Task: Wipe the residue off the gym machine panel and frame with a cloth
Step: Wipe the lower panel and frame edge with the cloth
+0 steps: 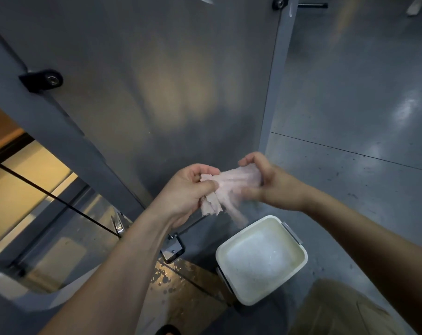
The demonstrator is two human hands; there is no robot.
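A pale pink cloth (229, 187) is bunched between both hands in front of the grey machine panel (156, 81). My left hand (190, 189) grips its left end, with loose folds hanging below the fist. My right hand (265, 180) grips the right end, fingers curled round it. The cloth is blurred. Both hands hover just above and left of a white square bucket (299, 269). The grey frame post (275, 93) runs along the panel's right edge, and a slanted frame beam (48, 122) borders it on the left.
The bucket of cloudy water stands on the grey floor (362, 117) at the lower right. Water spots lie on the floor (171, 279) by the machine's foot bracket (172, 250). Black bolt mounts (44, 79) sit on the frame. Cables cross at the left.
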